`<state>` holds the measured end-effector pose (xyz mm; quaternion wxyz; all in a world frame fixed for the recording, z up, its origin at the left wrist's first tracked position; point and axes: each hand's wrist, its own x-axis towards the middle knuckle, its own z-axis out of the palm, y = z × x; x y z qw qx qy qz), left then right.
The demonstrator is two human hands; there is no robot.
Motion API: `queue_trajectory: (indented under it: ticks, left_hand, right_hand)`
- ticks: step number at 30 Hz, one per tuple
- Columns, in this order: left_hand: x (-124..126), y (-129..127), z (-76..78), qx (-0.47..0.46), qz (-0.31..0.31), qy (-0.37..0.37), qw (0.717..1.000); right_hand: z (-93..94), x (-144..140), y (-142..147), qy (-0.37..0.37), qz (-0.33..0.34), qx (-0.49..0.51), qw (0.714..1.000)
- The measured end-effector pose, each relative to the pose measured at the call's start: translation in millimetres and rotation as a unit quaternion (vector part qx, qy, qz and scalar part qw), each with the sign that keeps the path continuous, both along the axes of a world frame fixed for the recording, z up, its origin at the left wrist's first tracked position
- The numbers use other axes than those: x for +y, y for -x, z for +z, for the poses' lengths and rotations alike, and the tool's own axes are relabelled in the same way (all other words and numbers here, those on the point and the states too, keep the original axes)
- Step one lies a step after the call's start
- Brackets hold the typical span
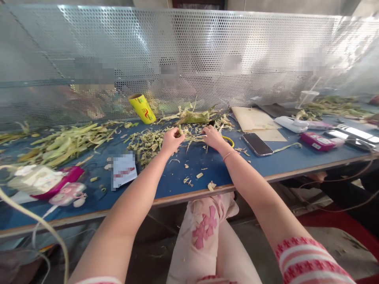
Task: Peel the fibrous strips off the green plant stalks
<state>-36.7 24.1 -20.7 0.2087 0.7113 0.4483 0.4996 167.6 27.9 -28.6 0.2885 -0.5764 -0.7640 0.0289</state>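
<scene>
My left hand (171, 140) is closed on a clump of green-yellow husk scraps (148, 142) lying on the blue table (166, 181). My right hand (212, 136) rests a little to the right, fingers curled on the thin husk strips between the two hands. Just behind my hands lies a pile of larger husk leaves (194, 116). A yellow ring-shaped thing (228, 139) peeks out beside my right wrist.
A yellow roll of wrap (142, 108) leans on the perforated metal screen (189, 51). More husks (63, 142) lie left. A phone (256, 144), brown paper (254, 120), a magenta box (316, 141) and a white device (291, 124) lie right. A pink pouch (63, 181) sits at front left.
</scene>
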Motion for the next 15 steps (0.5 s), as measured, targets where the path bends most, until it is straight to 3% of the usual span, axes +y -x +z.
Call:
queue_trajectory:
  ticks: [2, 5, 8, 15]
  left_hand:
    - [5, 1, -3.8, -0.022, 0.007, 0.022, 1.0]
    - [7, 1, -5.3, -0.042, 0.009, 0.043, 0.998]
    - [5, 1, -2.3, -0.066, 0.014, 0.055, 0.996]
    - [1, -1, 3.2, -0.056, 0.029, 0.044, 0.997]
  right_hand:
    - [-4.2, 6, -7, 0.006, -0.021, 0.013, 1.0]
    - [-7.6, 11, -17, -0.049, -0.087, 0.057, 0.993]
    - [-8.5, 13, -21, -0.056, -0.141, 0.04, 0.988]
    - [10.9, 39, -2, 0.018, -0.13, -0.083, 0.988]
